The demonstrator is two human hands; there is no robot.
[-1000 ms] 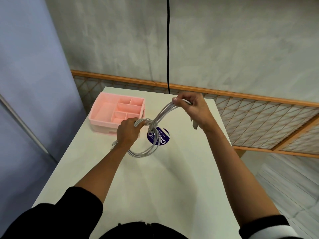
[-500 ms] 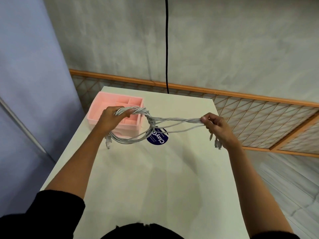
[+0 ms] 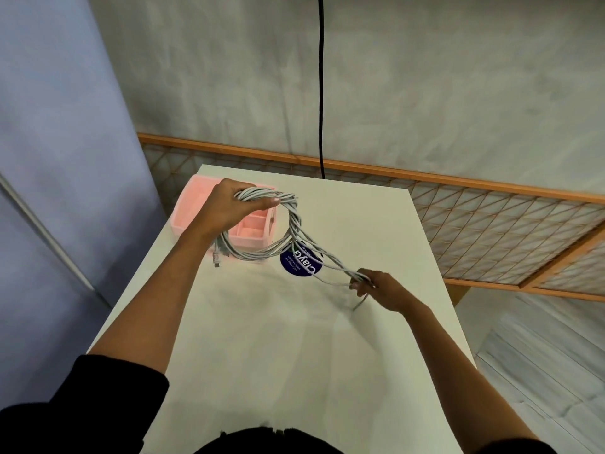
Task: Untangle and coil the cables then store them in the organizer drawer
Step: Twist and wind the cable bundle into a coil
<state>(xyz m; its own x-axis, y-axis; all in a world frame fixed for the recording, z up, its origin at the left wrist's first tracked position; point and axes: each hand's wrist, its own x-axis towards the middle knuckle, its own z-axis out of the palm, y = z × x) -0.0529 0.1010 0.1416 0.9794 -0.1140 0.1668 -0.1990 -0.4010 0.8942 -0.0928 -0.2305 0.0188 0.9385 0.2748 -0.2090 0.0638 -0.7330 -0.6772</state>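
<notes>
Grey cables (image 3: 292,219) now slant down: right hand (image 3: 383,290), pinching the strands, has dropped nearer; left hand (image 3: 229,208) grips the coil. Pink organizer (image 3: 187,209) sits partly hidden behind it.

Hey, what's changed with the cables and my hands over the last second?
The right hand swung from the far middle of the table out to the right, then nearer and lower, drawing loose strands of the grey cables away from the loop. The left hand carried the loop over the pink organizer. Both kept their grip. The organizer and blue sticker stayed put.
</notes>
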